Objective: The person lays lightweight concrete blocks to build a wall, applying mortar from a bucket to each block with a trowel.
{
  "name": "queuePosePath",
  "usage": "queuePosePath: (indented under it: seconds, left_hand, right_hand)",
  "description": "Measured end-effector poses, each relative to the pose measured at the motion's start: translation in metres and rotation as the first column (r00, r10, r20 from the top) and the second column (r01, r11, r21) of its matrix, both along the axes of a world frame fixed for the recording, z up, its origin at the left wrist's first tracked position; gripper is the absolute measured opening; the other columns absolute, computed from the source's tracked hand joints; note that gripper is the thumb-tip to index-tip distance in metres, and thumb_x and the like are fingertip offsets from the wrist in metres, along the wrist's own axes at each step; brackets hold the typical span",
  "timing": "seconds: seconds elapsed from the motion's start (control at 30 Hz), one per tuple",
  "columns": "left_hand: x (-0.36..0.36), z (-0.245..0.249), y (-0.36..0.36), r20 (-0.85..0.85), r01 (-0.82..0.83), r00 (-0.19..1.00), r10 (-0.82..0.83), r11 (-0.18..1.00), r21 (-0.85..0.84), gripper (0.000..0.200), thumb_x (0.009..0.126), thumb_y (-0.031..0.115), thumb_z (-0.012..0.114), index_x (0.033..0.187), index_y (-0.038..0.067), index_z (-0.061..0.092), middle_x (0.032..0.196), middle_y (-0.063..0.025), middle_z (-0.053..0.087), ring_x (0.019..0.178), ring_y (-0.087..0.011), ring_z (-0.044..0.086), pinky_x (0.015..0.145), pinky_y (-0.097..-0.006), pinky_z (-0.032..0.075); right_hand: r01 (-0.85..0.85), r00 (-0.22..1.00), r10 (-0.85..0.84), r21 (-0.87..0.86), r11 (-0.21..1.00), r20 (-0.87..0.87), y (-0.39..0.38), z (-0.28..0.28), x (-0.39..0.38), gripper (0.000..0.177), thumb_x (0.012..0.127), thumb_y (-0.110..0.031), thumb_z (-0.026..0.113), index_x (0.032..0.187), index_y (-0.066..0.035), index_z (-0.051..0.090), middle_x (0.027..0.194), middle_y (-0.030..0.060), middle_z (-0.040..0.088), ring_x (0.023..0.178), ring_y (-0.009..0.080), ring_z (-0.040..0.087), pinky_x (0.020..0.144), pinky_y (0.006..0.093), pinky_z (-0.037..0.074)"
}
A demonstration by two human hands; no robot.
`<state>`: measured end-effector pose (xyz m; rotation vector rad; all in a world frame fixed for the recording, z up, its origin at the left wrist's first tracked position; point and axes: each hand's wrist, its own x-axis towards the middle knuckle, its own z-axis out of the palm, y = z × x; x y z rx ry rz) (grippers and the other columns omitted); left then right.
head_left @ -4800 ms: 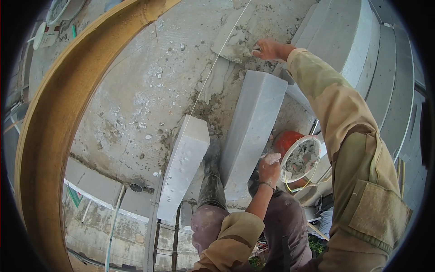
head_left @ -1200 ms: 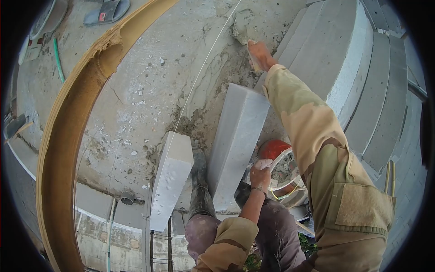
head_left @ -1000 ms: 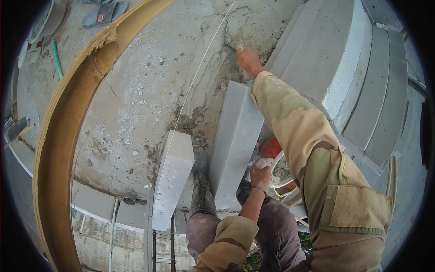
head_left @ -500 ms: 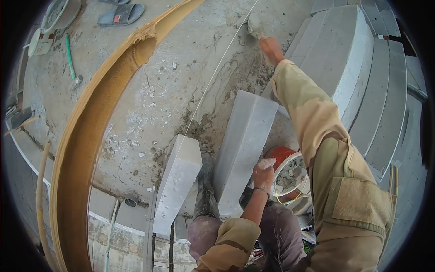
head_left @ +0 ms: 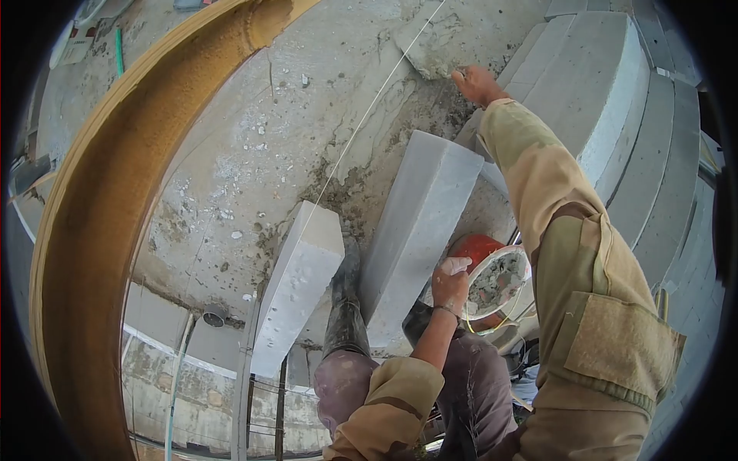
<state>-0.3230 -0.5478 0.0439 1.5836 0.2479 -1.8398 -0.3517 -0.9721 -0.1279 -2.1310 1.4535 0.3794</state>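
Observation:
My right hand (head_left: 478,84) reaches out to the upper right, its fingers wrapped round the handle of a trowel (head_left: 427,55). The trowel's blade is grey with mortar and lies close to the floor slab, near the taut white string (head_left: 361,121). My left hand (head_left: 450,283) is closed beside the long pale concrete block (head_left: 421,223) and the mortar bucket (head_left: 470,313); what its fingers hold, if anything, is hidden. Grey mortar fills the bucket. A second pale block (head_left: 296,288) stands left of my boot (head_left: 346,307).
A curved yellow-brown beam (head_left: 84,253) sweeps along the left. Stacked grey blocks (head_left: 580,92) occupy the right. A red container (head_left: 475,247) sits behind the bucket. A pipe opening (head_left: 214,315) and the slab's edge are at the lower left.
The view has shifted, and the beam sits further left. The trowel's blade shows wider, and my right hand appears slightly lower and further right. My left hand stays closed beside the bucket.

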Motion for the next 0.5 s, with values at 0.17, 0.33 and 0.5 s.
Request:
queuePosePath:
  seconds: [0.17,0.33,0.5]
  left_hand:
    - [0.002,0.000,-0.006,-0.031,-0.021,0.999,0.020,1.000,-0.022,0.032,0.084,-0.008,0.052,0.108,-0.004,0.073,0.111,-0.0181,0.077,0.107,-0.0267,0.073,0.100,-0.0352,0.054]
    - [0.010,-0.001,-0.011,-0.027,-0.073,0.997,0.073,0.997,0.002,0.036,0.082,-0.009,0.049,0.109,-0.005,0.073,0.112,-0.0190,0.077,0.109,-0.0265,0.072,0.101,-0.0345,0.053]
    - [-0.003,-0.017,-0.001,-0.057,-0.030,0.998,0.027,0.998,-0.054,0.038,0.082,-0.007,0.052,0.114,-0.005,0.072,0.118,-0.0204,0.075,0.116,-0.0274,0.070,0.106,-0.0336,0.050]
  right_hand:
    - [-0.192,0.981,0.188,0.089,0.977,0.042,0.011,0.017,0.011,0.049,0.096,-0.036,0.055,0.126,0.000,0.069,0.108,0.0323,0.071,0.105,0.0490,0.068,0.095,0.0524,0.052]
    - [-0.371,0.922,0.384,0.169,0.913,-0.054,0.035,0.033,0.023,0.049,0.097,-0.035,0.054,0.133,-0.004,0.067,0.108,0.0311,0.072,0.105,0.0467,0.069,0.097,0.0526,0.053]
    - [-0.608,0.759,0.645,0.261,0.750,-0.089,0.046,0.027,0.036,0.051,0.096,-0.039,0.056,0.137,-0.009,0.066,0.107,0.0305,0.072,0.107,0.0451,0.069,0.099,0.0516,0.054]
